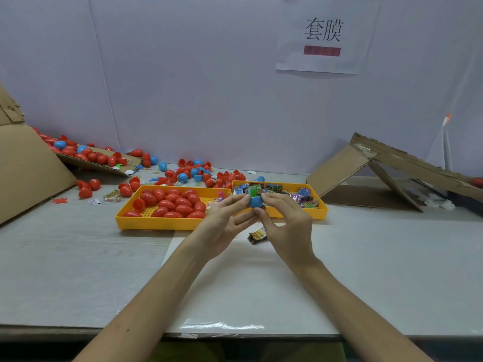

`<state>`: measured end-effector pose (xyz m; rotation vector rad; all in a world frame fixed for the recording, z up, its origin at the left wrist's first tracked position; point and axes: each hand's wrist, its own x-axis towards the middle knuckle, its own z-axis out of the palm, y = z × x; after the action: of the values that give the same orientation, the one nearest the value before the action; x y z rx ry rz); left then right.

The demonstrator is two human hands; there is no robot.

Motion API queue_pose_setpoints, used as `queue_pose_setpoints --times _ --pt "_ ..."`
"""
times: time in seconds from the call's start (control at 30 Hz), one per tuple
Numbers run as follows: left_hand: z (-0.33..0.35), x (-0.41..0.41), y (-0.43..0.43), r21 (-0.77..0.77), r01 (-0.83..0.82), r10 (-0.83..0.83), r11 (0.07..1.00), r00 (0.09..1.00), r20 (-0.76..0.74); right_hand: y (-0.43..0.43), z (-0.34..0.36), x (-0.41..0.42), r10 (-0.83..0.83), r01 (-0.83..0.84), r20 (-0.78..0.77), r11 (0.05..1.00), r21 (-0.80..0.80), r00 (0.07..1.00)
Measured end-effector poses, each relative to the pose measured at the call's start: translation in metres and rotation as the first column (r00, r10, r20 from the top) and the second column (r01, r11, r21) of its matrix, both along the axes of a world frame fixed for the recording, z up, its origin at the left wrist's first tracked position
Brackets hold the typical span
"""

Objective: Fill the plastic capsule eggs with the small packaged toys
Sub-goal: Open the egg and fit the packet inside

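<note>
1. Left hand (222,226) and right hand (287,227) both pinch a blue capsule egg (255,203), held above the desk (78,270).
2. Green packaged toy (256,191) pokes from its top.
3. Just behind sit a tray of red eggs (156,223) and a tray of toy packets (323,209).

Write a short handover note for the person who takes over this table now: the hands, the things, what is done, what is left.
Hands: left hand and right hand both pinch one blue capsule egg, held in the air.
Things: left yellow tray holds red eggs, mostly closed; right yellow tray holds the packaged toys; one loose packet lies on the table below the hands; scattered eggs lie behind the trays.
Done: cannot tell whether the closed red eggs are filled.
Left: finish the blue egg, then the others.
</note>
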<state>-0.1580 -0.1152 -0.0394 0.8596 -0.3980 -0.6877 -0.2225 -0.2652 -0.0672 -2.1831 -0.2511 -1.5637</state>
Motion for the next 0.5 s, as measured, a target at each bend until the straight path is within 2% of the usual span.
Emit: queue_pose_setpoints --times 0.3,0.5 --pt "-0.0010 0.0012 0.0004 0.028 0.001 -0.001 1.000 1.000 -0.003 -0.0004 0.0005 -0.0002 -0.005 0.005 -0.010 1.000 -0.012 1.000" --pt "-0.0038 0.0042 0.0011 0.004 0.019 -0.019 1.000 1.000 0.006 0.0031 0.0080 -0.0041 0.059 -0.056 -0.050 0.997 0.062 0.997"
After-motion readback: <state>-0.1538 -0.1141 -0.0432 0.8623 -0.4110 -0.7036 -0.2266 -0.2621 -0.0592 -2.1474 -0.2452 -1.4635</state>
